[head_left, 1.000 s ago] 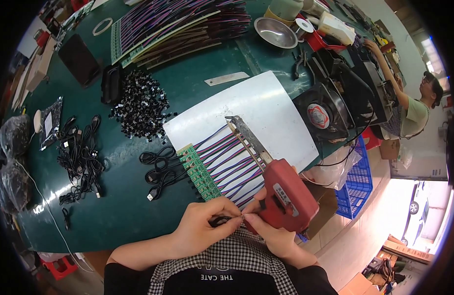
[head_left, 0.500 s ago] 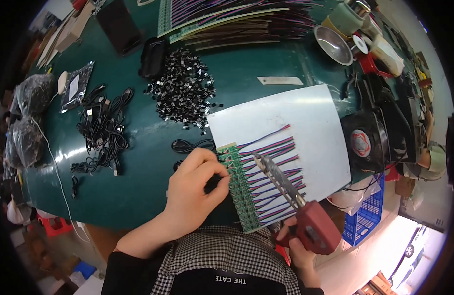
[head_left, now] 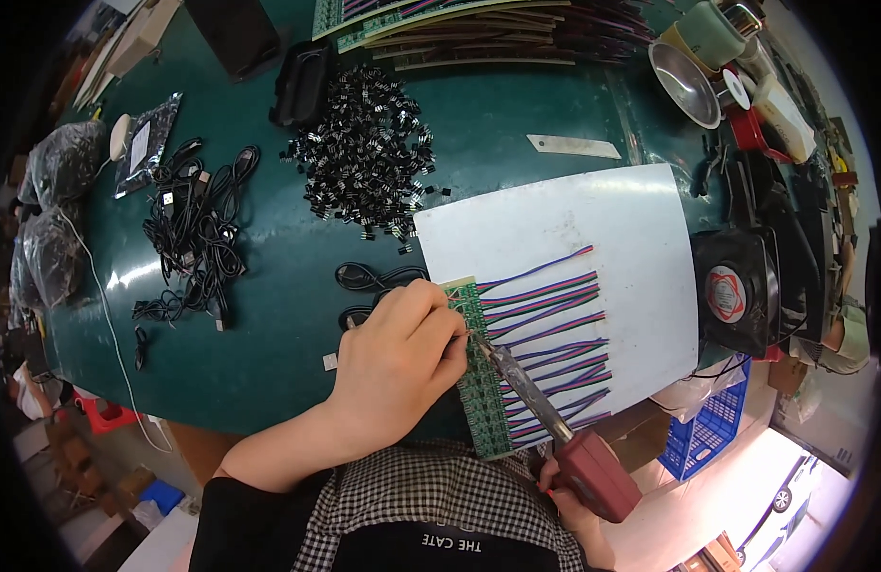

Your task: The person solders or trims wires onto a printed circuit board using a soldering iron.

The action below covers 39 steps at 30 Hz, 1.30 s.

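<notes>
My left hand (head_left: 402,353) is pinched closed at the left edge of a long green circuit board panel (head_left: 486,410); whatever sits between the fingertips is hidden. In my right hand (head_left: 566,494) is a soldering iron (head_left: 598,475) with a dark red, pistol-like handle. Its tip rests at or just over the board, close beside my left fingertips. Short twisted wires (head_left: 555,329) in red, blue, green and black stick out from the board's right side. They lie over a white sheet (head_left: 641,248).
Beyond my left hand lies a heap of small black parts with metal legs (head_left: 364,148). Coiled black cables (head_left: 197,238) are at left. More wired boards (head_left: 479,33) lie at the far edge. A steel bowl (head_left: 686,86), a flat blade (head_left: 574,146) and a black fan (head_left: 736,291) are at right.
The soldering iron has swung its tip left and down, from above the wires to beside my left fingertips. My left hand has shifted right, over the board's edge. The whole view has moved slightly.
</notes>
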{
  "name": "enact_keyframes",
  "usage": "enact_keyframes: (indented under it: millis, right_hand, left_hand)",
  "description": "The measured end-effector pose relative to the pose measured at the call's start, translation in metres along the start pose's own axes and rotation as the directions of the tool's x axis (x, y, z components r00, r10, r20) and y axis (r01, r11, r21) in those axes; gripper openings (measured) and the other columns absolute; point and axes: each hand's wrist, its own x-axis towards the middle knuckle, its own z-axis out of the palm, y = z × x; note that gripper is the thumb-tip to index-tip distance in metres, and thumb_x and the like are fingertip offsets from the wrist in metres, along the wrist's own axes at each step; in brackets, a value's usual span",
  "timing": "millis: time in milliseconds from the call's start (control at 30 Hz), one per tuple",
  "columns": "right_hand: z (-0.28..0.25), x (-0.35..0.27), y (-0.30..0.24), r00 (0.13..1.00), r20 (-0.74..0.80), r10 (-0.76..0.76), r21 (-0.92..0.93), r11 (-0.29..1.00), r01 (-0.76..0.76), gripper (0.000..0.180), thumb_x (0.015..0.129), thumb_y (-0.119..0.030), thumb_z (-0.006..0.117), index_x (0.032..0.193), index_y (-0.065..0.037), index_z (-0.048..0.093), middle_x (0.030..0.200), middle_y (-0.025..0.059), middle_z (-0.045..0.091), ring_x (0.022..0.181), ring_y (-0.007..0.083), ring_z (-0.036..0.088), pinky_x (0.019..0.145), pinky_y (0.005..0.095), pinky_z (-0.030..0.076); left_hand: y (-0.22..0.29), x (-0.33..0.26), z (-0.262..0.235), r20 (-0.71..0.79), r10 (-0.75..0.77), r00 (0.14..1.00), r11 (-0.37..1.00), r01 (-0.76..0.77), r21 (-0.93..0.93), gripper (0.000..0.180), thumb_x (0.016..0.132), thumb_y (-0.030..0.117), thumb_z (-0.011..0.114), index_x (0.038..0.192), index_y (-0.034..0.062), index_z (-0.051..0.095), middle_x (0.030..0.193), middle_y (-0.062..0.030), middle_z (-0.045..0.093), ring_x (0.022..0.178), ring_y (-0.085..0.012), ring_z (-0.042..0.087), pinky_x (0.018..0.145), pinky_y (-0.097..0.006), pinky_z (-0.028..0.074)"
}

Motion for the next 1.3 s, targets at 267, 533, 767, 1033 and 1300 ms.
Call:
enact_keyframes:
  millis: [267, 533, 767, 1033, 1300]
  right_hand:
    - [-0.002, -0.004, 0.008, 0.999, -0.006, -0.036, -0.241, 0.97, 0.034, 0.067, 0.055, -0.012, 0.076, 0.116, 0.004, 0.051, 0.082, 0.0094, 0.065, 0.064, 0.0243, 0.063, 0.059, 0.0315, 0.049]
    - [0.002, 0.007, 0.001, 0.985, -0.045, -0.165, -0.211, 0.966, 0.152, 0.051, 0.058, -0.012, 0.071, 0.105, 0.002, 0.058, 0.074, 0.007, 0.064, 0.061, 0.0216, 0.062, 0.056, 0.0283, 0.047]
    - [0.013, 0.022, -0.037, 0.96, -0.115, 0.256, 0.175, 0.956, -0.234, 0.03, 0.057, -0.004, 0.063, 0.087, -0.001, 0.061, 0.061, 0.0027, 0.059, 0.055, 0.0134, 0.057, 0.053, 0.022, 0.044]
    - [0.013, 0.026, -0.046, 0.965, -0.117, 0.234, 0.467, 0.871, -0.155, 0.031, 0.065, -0.002, 0.063, 0.094, 0.007, 0.057, 0.071, 0.0084, 0.06, 0.057, 0.0136, 0.057, 0.054, 0.0229, 0.044]
    - [0.01, 0.019, -0.038, 0.967, -0.123, 0.222, 0.435, 0.888, -0.148, 0.047, 0.066, -0.024, 0.076, 0.097, 0.007, 0.058, 0.067, 0.0068, 0.058, 0.056, 0.0119, 0.055, 0.051, 0.0208, 0.039]
  left_hand:
    - [-0.002, 0.0, 0.001, -0.009, 0.031, 0.999, 0.999, -0.03, 0.022, 0.016, 0.065, 0.004, 0.067, 0.072, 0.0049, 0.053, 0.081, -0.003, 0.047, 0.07, -0.0157, 0.054, 0.046, -0.027, 0.043]
    - [-0.002, 0.0, 0.002, -0.019, 0.041, 0.999, 0.999, -0.041, 0.032, 0.016, 0.065, 0.004, 0.067, 0.072, 0.005, 0.053, 0.081, -0.0029, 0.047, 0.07, -0.0152, 0.054, 0.046, -0.027, 0.043]
    - [0.0, 0.0, 0.001, -0.019, 0.041, 0.999, 0.998, -0.04, 0.044, 0.016, 0.065, 0.004, 0.067, 0.072, 0.0053, 0.054, 0.081, -0.0027, 0.047, 0.07, -0.0152, 0.054, 0.046, -0.027, 0.044]
    - [-0.001, 0.001, -0.003, 0.011, 0.011, 1.0, 1.0, -0.011, -0.007, 0.015, 0.066, 0.003, 0.067, 0.074, 0.0054, 0.055, 0.081, -0.0034, 0.049, 0.071, -0.0176, 0.055, 0.049, -0.029, 0.045]
    - [-0.004, 0.008, -0.018, 0.223, -0.013, 0.975, 0.976, 0.061, -0.209, 0.015, 0.068, -0.001, 0.067, 0.08, 0.0037, 0.059, 0.082, -0.0057, 0.05, 0.075, -0.0204, 0.052, 0.064, -0.029, 0.043]
